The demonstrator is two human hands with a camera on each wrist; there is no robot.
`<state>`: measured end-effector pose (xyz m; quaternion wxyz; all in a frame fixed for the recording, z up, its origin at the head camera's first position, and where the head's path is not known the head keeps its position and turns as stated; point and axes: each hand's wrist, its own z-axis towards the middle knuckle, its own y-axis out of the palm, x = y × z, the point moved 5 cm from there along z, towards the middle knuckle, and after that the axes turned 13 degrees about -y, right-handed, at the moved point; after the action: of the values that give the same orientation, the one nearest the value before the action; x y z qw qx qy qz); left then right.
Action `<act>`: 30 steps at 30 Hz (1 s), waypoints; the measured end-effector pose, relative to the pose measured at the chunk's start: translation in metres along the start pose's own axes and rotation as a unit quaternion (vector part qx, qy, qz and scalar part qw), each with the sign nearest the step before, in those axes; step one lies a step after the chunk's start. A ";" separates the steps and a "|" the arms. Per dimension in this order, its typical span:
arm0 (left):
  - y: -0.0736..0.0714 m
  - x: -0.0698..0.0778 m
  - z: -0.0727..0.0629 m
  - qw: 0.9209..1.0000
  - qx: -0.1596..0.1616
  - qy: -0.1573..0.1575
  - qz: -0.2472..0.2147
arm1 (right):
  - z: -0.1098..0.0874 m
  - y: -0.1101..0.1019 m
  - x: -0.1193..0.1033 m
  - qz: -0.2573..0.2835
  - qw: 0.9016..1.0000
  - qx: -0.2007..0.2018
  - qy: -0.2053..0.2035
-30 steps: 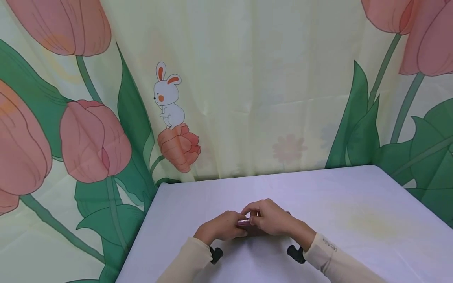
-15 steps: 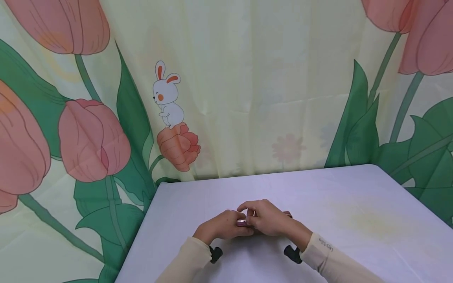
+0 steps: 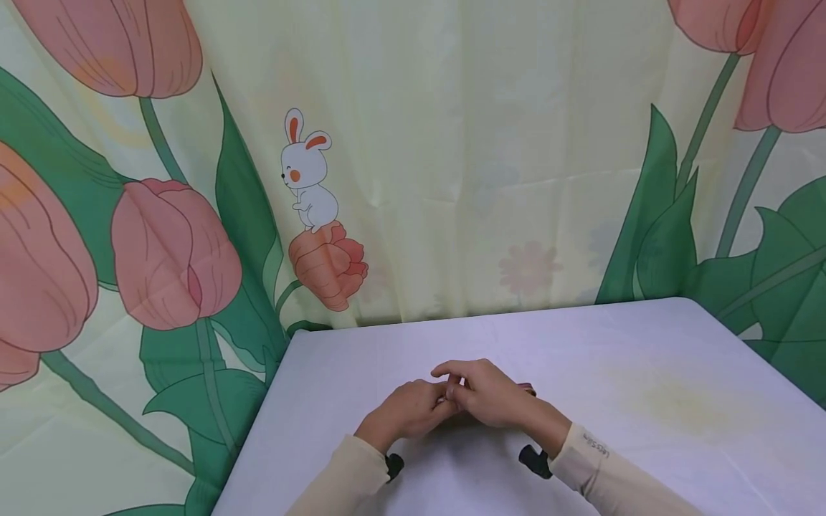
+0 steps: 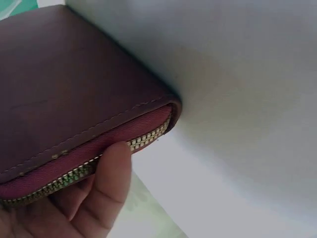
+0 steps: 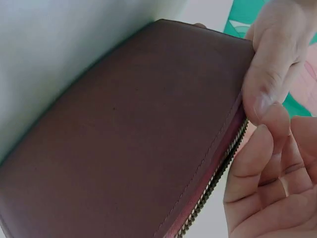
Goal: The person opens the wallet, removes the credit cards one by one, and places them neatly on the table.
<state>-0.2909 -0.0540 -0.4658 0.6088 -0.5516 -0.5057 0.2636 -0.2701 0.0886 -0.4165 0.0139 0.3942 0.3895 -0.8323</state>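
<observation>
A dark brown zip-around wallet [image 5: 133,119] is held up between both hands, mostly hidden by them in the head view, where its far right end [image 3: 528,389] peeks out. My left hand [image 3: 409,410] grips the wallet's left end; in the left wrist view a thumb [image 4: 115,171] lies against the brass zipper teeth [image 4: 148,138]. At the same corner, the thumb and a fingertip of my right hand [image 3: 487,393] meet in a pinch beside the zipper [image 5: 215,173], close to the left thumb [image 5: 262,94]. Whatever lies inside that pinch is hidden.
A white-covered table [image 3: 613,358] spreads beneath the hands, with a faint yellowish stain [image 3: 684,405] at the right. Behind it hangs a curtain [image 3: 439,179] printed with tulips and a rabbit. Dark wrist mounts [image 3: 535,461] sit under the sleeves.
My left hand has shifted slightly right over the zipper end, which now shows less. The right hand moved a little left at first, and the wallet has tilted, exposing its right end.
</observation>
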 end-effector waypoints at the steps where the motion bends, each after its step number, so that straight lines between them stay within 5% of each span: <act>1: 0.000 0.000 0.000 1.000 0.004 0.003 0.003 | -0.001 -0.001 0.000 -0.004 1.000 0.004 0.001; 6: -0.003 0.001 -0.001 0.999 0.040 0.001 0.017 | -0.006 -0.007 0.004 -0.081 0.996 0.036 -0.021; 13: -0.008 0.000 -0.001 0.997 0.077 -0.021 0.000 | -0.019 -0.012 0.014 -0.249 0.965 0.053 -0.058; 21: -0.010 -0.007 -0.001 0.993 0.063 -0.049 -0.085 | -0.030 -0.011 0.029 -0.272 0.962 -0.002 -0.017; 30: -0.005 -0.026 -0.008 0.972 0.044 -0.084 -0.215 | -0.036 -0.014 0.039 -0.259 0.966 -0.015 0.026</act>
<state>-0.2944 -0.0813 -0.4688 0.6300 -0.3786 -0.6499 0.1935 -0.2779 0.1330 -0.4478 -0.2058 0.3010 0.4912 -0.7911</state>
